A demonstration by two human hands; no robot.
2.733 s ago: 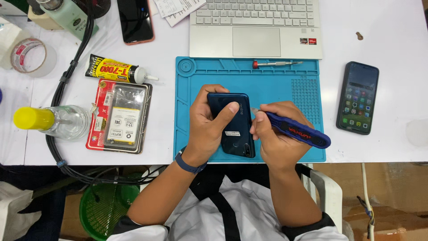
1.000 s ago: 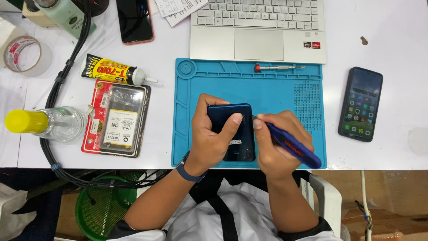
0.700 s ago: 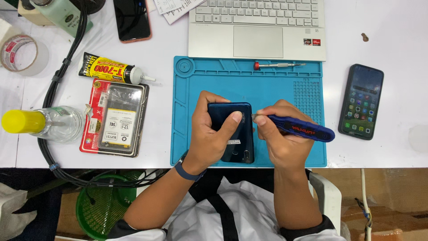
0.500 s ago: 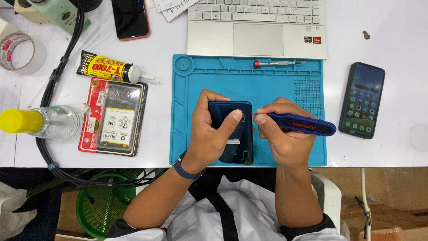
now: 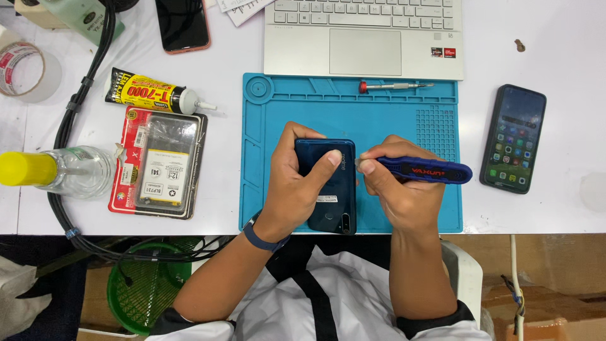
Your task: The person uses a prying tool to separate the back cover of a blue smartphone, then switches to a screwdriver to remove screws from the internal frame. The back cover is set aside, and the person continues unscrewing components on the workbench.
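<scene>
Left grip (image 5: 303, 183) clasps blue phone (image 5: 334, 202).

A cluttered white worktable (image 5: 555, 38) is seen around the blue silicone mat (image 5: 404, 107).

A silver laptop (image 5: 363, 35) is set above the mat, a red-capped screwdriver (image 5: 394, 86) on its top edge. A lit black smartphone (image 5: 513, 139) is laid at the right. A yellow-and-black glue tube (image 5: 151, 95), a blister-packed battery (image 5: 159, 165), a yellow-capped clear bottle (image 5: 57, 170) and a tape roll (image 5: 22, 66) are placed at the left.
</scene>
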